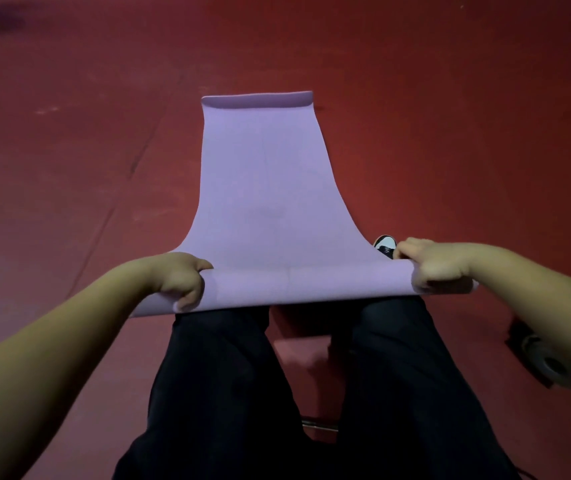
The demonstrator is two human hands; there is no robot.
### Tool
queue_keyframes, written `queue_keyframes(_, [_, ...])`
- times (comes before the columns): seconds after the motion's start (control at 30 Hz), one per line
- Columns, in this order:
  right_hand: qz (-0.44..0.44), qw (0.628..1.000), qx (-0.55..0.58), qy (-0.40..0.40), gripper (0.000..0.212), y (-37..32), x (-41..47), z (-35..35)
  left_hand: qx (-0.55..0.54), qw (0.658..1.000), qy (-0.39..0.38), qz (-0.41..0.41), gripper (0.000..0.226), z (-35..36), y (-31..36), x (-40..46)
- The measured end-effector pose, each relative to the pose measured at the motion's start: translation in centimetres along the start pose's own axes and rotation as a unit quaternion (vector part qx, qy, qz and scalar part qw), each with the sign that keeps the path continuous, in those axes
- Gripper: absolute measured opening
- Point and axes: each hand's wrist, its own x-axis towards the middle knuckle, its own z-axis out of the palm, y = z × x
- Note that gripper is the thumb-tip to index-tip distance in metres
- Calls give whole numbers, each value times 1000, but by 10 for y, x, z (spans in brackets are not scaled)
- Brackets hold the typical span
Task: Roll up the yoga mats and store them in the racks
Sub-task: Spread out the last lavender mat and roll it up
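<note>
Nearest, the person's legs in dark trousers are showing at the bottom, standing on the red floor. Just past the knees, both hands are holding the near end of a purple yoga mat, which is lifted off the floor here.

The left hand is gripping the left corner, thumb on top and fingers curled under the edge. The right hand is pinching the right corner, fingers closed tight over the edge. The near edge is running left to right between the hands and is already bending over into the start of a curl.

Both hands are about equally near the mat, one at each side. A black and white shoe is peeking out just beside the right hand.

The mat is stretching straight away from the hands, its long side pointing far. So I think the rolling has to go forward, away from the body. The far end is curling up a little on the floor. No rack is showing.
</note>
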Motion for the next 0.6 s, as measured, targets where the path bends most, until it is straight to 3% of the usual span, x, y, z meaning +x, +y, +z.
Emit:
queue_keyframes(0.07, [-52, 993, -79, 64, 48, 1, -6, 13, 13, 1000, -6, 5, 60, -3, 1, 3])
queue_keyframes(0.2, [-54, 976, -188, 91, 86, 14, -11, 42, -22, 999, -39, 8, 63, -8, 2, 3])
queue_keyframes(0.3, [-46, 967, -236, 83, 96, 12, -10, 41, -53, 997, -59, 3, 52, -11, 2, 3])
queue_keyframes(0.43, [-13, 967, -242, 75, 92, 0, -4, 35, -83, 995, -63, 8, 84, -12, 1, 8])
queue_keyframes(0.5, [4, 979, -197, 59, 83, -2, 1, 31, -94, 994, -46, 21, 76, -11, 0, 8])
queue_keyframes(0.6, [5, 990, -133, 40, 68, -5, 8, 22, -98, 993, 51, 46, 64, -4, -9, 11])
